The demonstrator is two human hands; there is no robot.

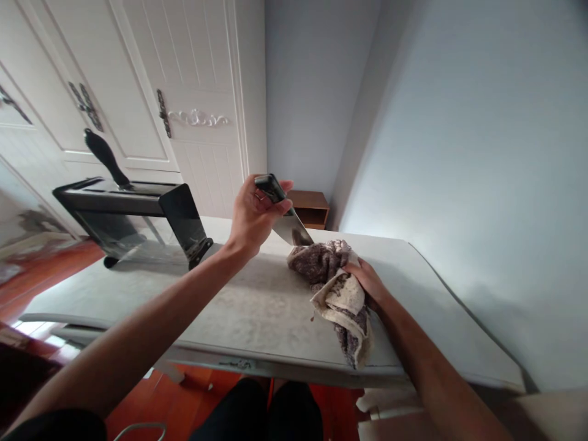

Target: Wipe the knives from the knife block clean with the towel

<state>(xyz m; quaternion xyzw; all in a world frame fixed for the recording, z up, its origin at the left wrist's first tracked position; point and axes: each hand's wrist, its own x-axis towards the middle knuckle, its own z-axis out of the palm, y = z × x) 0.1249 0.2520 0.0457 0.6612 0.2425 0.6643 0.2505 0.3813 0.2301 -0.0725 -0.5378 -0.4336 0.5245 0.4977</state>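
My left hand (253, 215) is closed around the dark handle of a broad-bladed kitchen knife (289, 229), raised above the table and tilted down to the right. The lower end of its blade goes behind a brown and cream cloth (321, 263), which hides that part. My right hand (365, 278) grips the cloth from the right side. One end of the cloth hangs down toward the table's front edge. To the left stands a black knife block (119, 202) with clear sides, and another knife (105, 156) with a black handle sits upright in its top slot.
The pale table (257, 306) stretches below both arms. A white wardrobe (197, 73) stands behind it, and a bluish wall (482, 153) borders its right side. Beyond the far edge is a small brown wooden cabinet (309, 199). Reddish wood flooring (197, 392) shows beneath.
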